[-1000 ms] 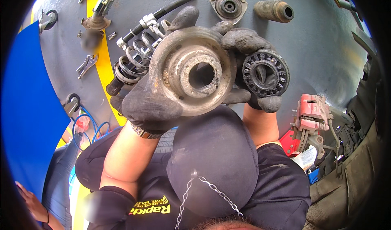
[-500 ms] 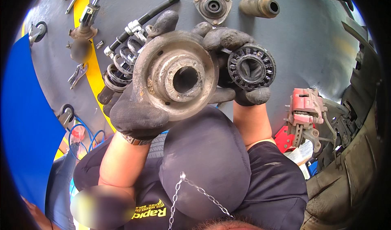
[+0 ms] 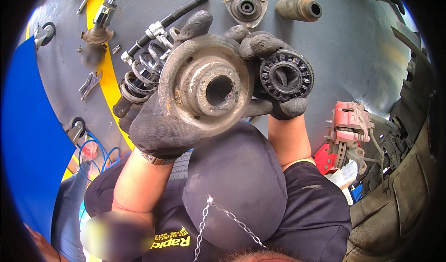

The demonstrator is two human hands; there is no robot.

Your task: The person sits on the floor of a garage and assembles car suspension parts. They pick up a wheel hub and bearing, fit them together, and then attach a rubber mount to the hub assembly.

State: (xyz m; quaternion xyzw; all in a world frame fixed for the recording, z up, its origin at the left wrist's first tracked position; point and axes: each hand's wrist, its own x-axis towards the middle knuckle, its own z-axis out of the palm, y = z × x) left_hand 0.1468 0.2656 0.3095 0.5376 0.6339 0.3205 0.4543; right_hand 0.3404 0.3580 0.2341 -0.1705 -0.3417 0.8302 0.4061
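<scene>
In its black work glove, my left hand grips a worn, dished metal spring seat by the rim, with the thumb along the lower left and fingers behind it. The seat's raised collar and open centre hole face me. Just to its right, my gloved right hand holds a black ring-shaped strut bearing edge-on between fingers above and thumb below. Its ribbed ring faces me, and gloved fingertips of that hand partly hide behind the seat. Both parts are held up above the floor, close side by side.
On the grey floor lie a coil spring with a spring compressor, a strut mount, a bellows boot, a strut and locking pliers. A red brake caliper hangs at right; a blue panel stands left.
The spring seat has shifted slightly right with my left hand, and its face has turned a little. The bearing stays nearly in place in my right hand.
</scene>
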